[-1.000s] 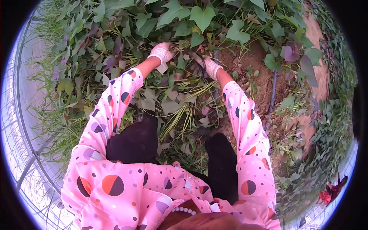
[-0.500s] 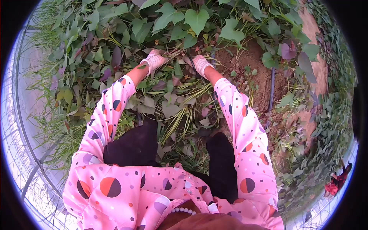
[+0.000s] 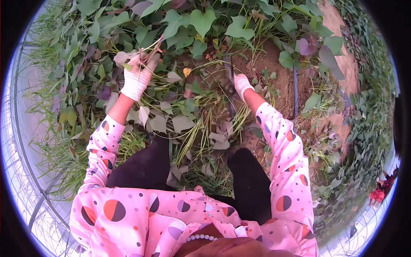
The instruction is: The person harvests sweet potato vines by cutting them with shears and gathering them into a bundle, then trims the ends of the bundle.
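Light, limp vines (image 3: 143, 53) are clasped in the closed left hand (image 3: 137, 79) and are best taken by their stems. A dark tool (image 3: 231, 75), possibly a sickle, is gripped by the right hand (image 3: 242, 83).

A greenhouse vegetable plot: sweet-potato vines (image 3: 188, 25) sprawl over bare soil (image 3: 274, 64), a drip hose (image 3: 295, 92) runs far right, metal framing (image 3: 30, 128) left.

Just left of the drip hose (image 3: 295, 92), bare soil (image 3: 274, 73) lay open; farther left, tangled vines (image 3: 188, 38) and cut leaves (image 3: 182, 123) crowded the ground around a dark tool (image 3: 231, 79).
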A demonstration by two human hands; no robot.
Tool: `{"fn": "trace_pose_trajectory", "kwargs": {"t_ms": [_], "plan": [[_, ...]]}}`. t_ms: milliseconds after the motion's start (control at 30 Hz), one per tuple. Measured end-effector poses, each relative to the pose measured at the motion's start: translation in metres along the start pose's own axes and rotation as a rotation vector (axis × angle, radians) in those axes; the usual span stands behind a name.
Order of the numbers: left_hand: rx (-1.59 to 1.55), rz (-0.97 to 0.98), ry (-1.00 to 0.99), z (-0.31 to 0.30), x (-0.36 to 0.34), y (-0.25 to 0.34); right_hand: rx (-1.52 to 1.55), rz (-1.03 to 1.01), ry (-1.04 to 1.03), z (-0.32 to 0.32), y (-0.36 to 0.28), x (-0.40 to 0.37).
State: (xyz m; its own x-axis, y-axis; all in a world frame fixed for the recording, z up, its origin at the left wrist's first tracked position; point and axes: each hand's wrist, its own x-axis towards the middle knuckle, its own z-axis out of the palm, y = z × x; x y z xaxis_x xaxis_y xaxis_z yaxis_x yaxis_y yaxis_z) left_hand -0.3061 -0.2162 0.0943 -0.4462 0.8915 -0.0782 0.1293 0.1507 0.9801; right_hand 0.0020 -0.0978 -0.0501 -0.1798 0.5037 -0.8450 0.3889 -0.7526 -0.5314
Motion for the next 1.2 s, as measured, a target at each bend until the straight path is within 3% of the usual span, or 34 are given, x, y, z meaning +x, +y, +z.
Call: {"fn": "trace_pose_trajectory", "kwargs": {"t_ms": [67, 100, 133, 233, 267, 300, 333, 367, 400, 533, 633, 733, 800, 967, 1200], "plan": [[0.247, -0.008, -0.252, 0.027, -0.012, 0.028, -0.228, 0.073, -0.045, 0.008, -0.036, -0.024], [0.466, 0.095, -0.388, 0.04, -0.012, 0.018, -0.638, -0.477, -0.026, 0.005, 0.011, 0.064], [0.688, 0.198, -0.522, 0.053, -0.012, 0.006, -1.151, -0.574, 0.11, 0.024, 0.001, 0.074], [0.996, 0.397, -0.788, 0.099, -0.007, 0.002, -1.236, -0.31, -0.122, 0.044, -0.059, -0.029], [1.051, 0.493, -0.851, 0.106, 0.003, 0.001, -1.234, -0.309, -0.127, 0.046, -0.051, -0.021], [1.176, 0.428, -0.885, 0.114, 0.018, -0.02, -1.194, -0.423, -0.062, 0.049, -0.036, -0.006], [1.196, 0.444, -0.757, 0.115, 0.031, -0.048, -1.152, -0.535, 0.002, 0.049, -0.028, 0.003], [1.334, 0.3, -0.759, 0.111, 0.043, -0.06, -1.199, -0.287, 0.017, 0.044, -0.042, -0.013], [1.465, 0.146, -0.754, 0.104, 0.05, -0.071, -1.204, -0.311, 0.041, 0.034, -0.031, 0.003], [1.394, 0.178, -0.889, 0.074, 0.028, -0.097, -1.157, -0.249, 0.122, 0.0, -0.038, -0.004], [1.344, 0.284, -0.862, 0.067, 0.014, -0.111, -1.195, -0.208, 0.06, 0.001, -0.048, 0.009], [1.396, 0.137, -0.9, 0.071, 0.017, -0.102, -1.2, -0.164, 0.045, 0.003, -0.054, 0.006], [1.376, 0.136, -0.894, 0.068, 0.017, -0.095, -1.17, -0.287, -0.028, -0.003, -0.054, 0.002], [1.38, 0.114, -0.893, 0.068, 0.017, -0.108, -1.177, -0.106, -0.046, -0.017, -0.054, 0.024], [1.372, 0.115, -0.903, 0.067, 0.015, -0.102, -1.253, -0.235, 0.085, 0.01, -0.065, 0.015]]}}
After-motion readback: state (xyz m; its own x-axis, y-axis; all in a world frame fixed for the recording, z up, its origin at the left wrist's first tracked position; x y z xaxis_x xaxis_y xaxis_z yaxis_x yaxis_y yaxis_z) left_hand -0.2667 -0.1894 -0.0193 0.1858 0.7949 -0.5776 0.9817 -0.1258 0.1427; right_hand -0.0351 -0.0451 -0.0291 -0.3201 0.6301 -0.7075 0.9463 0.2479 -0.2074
